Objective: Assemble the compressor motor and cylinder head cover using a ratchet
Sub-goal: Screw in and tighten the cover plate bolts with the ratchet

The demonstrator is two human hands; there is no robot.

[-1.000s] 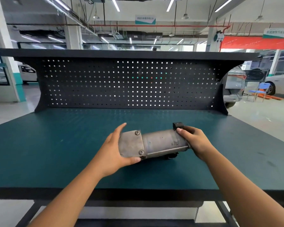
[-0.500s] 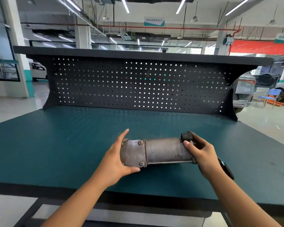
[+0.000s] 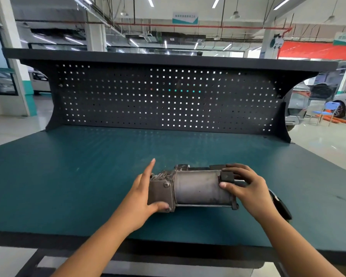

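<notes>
Your left grip point(image 3: 142, 198) presses flat against the left end of the compressor motor point(image 3: 198, 188), fingers straight, thumb along its near edge. Your right grip point(image 3: 246, 188) curls over its right end, both forearms extended.

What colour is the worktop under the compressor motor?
The worktop under the compressor motor is plain dark teal; the head view shows it best.
</notes>
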